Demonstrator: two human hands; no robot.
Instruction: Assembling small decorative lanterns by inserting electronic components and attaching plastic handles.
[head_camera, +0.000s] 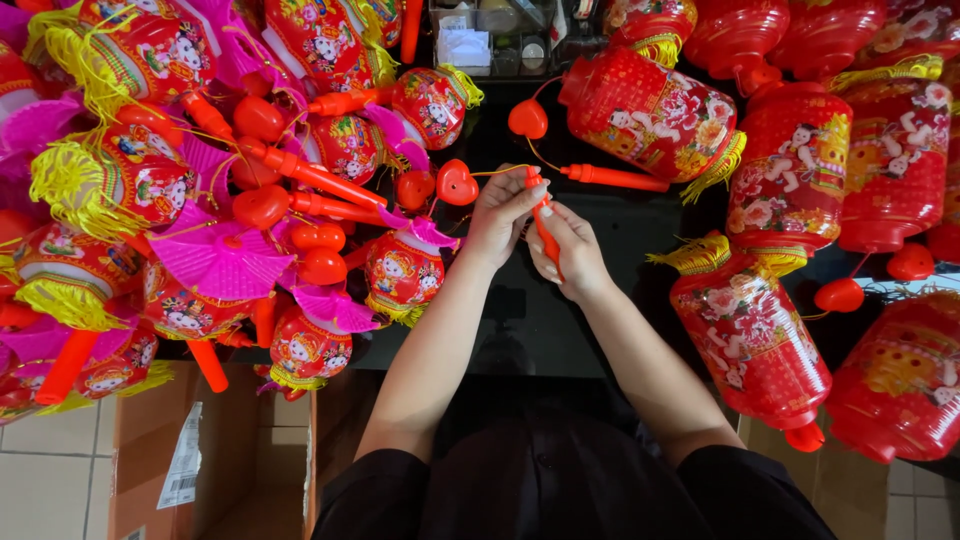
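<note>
Black sleeves and both forearms fill the bottom center, reaching up to mid-frame over a dark glossy table (610, 215). Left hand (503, 212) pinches the top end of a thin red-orange handle stick (545, 228), fingers closed on it near where a yellow cord meets it. Right hand (568, 250) wraps the stick's lower part, fingers curled round it, prob. to steady it while the left works the tip. Stick sits center frame, tilted, between both hands. Cord runs left to a red heart-shaped piece (457, 184) just beside the left hand, so it's likely tethered to the stick. Red paper lanterns w/ floral print lie right side, one (653, 115) at upper center-right w/ its own stick. Smaller lanterns w/ pink fans and yellow fringe heaped at left (200, 200), kept apart as a separate pile. Cardboard box (190, 460) lower left, on tiled floor.
</note>
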